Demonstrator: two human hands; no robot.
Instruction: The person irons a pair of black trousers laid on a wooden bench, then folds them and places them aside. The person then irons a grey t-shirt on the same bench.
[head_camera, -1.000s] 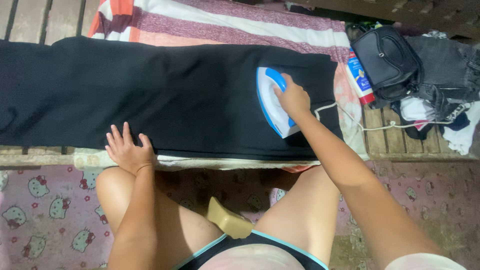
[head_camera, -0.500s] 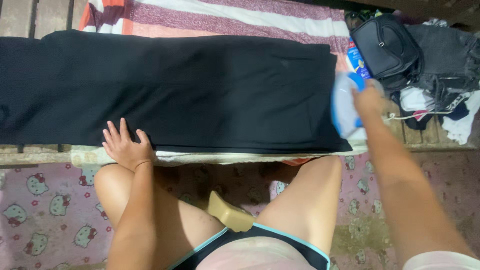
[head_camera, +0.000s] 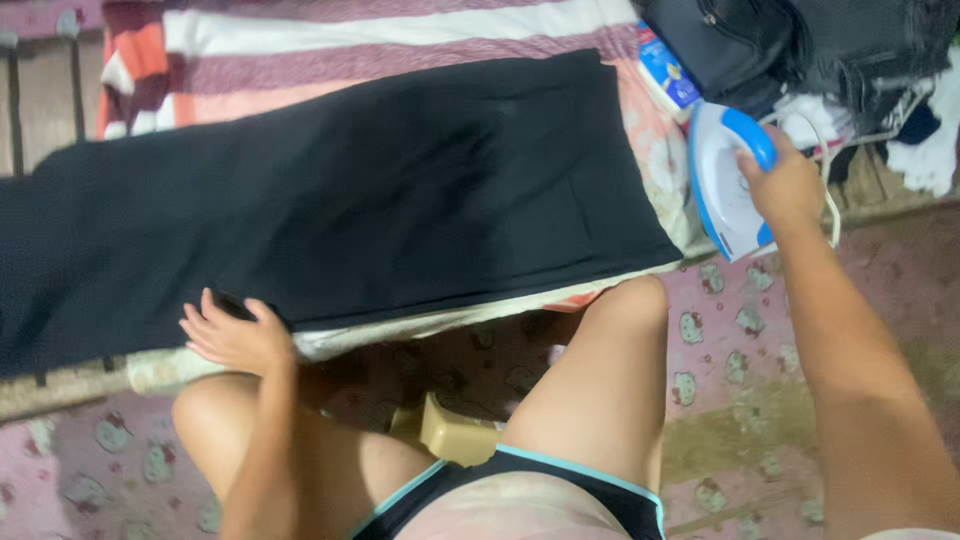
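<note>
Both ends of the black garment (head_camera: 330, 210) run past the frame.

A striped towel (head_camera: 380, 40) in red, white and purple covers the wooden platform. A black bag (head_camera: 725, 40), a white bottle (head_camera: 665, 80) and piled clothes (head_camera: 880, 60) sit at its far right. A tan stool (head_camera: 455, 435) stands on pink patterned flooring (head_camera: 740, 340).

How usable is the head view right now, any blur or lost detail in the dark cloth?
Head view: tilted and slightly soft overall; the black garment reads as a near-flat dark mass with faint folds; the white and blue iron in the right hand is bright but legible; the left hand at the cloth edge is mildly blurred.
</note>
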